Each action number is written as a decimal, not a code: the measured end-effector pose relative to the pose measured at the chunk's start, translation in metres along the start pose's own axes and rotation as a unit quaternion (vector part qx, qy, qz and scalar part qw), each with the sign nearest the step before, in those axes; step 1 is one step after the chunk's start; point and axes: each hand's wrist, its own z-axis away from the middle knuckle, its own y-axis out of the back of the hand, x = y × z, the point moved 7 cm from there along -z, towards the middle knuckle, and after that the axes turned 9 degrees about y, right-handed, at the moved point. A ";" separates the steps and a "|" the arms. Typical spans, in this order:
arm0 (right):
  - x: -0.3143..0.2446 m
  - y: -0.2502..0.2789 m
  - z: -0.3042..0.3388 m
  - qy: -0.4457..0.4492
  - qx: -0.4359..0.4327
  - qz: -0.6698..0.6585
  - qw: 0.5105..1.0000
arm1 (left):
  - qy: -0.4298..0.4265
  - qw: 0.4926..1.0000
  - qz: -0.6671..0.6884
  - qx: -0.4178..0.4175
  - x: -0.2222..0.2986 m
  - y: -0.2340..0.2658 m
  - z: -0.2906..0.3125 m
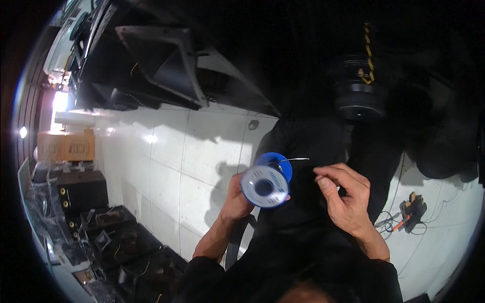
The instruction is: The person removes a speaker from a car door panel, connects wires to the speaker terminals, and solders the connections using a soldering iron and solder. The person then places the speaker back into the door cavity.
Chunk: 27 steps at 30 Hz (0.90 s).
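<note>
- A blue spool of solder wire (265, 183) was held at the centre of the frame, its pale flat face turned toward the camera.
- The spool was grasped from behind by the left hand (236, 198), whose fingers were mostly hidden by the spool; the forearm came up from the lower middle of the frame.
- A thin wire end (295, 159) was seen sticking out from the top of the spool toward the right, with its tip free in the air.
- The right hand (346, 198) was held just right of the spool, not touching it, with the fingers curled inward and the thumb drawn close to the fingertips; whether anything was pinched there could not be told.
- Both hands were held over a dark, dim shape that filled the middle and lower part of the frame.
- A white tiled floor (166, 151) was seen left of centre, with the shadow of the hand and spool cast on it.
- Dark speaker boxes (81, 191) were stacked at the lower left, and two cardboard boxes (65, 146) stood at the left edge.
- A small tool with orange handles (410, 212) and some thin cables lay on the floor at the right.
- A black round object (359, 91) with a yellow-and-black cord was seen at the upper right.
</note>
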 end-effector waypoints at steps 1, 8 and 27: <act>0.004 0.000 0.003 -0.009 -0.017 -0.045 0.999 | -0.064 0.988 -0.144 -0.002 0.014 -0.010 0.000; 0.009 -0.002 0.012 -0.077 -0.115 -0.188 0.973 | -0.214 0.917 -0.336 0.033 0.046 -0.057 -0.005; 0.004 -0.001 0.015 0.005 0.000 -0.089 0.996 | -0.054 0.991 0.091 0.086 -0.017 -0.077 -0.009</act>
